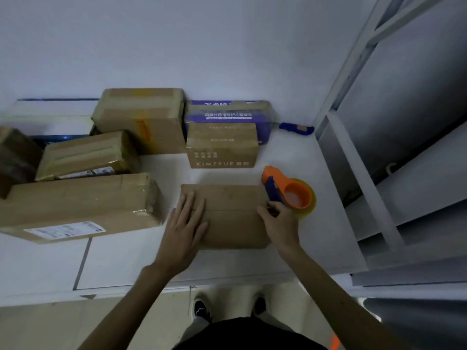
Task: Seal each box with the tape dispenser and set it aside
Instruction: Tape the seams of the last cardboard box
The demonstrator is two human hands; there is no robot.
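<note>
One box (235, 228), long axis left-right

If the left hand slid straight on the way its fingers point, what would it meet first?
Likely the KIMTRUE box, standing beyond the far edge of the brown box under the left hand.

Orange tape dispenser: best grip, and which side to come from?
On the tape dispenser, the best grip is probably the orange hub ring, fingers into its open centre, coming from the near right, where the right hand sits. The hub opening faces up, unobstructed; the blue end points at the cardboard box, so avoid that side.
</note>
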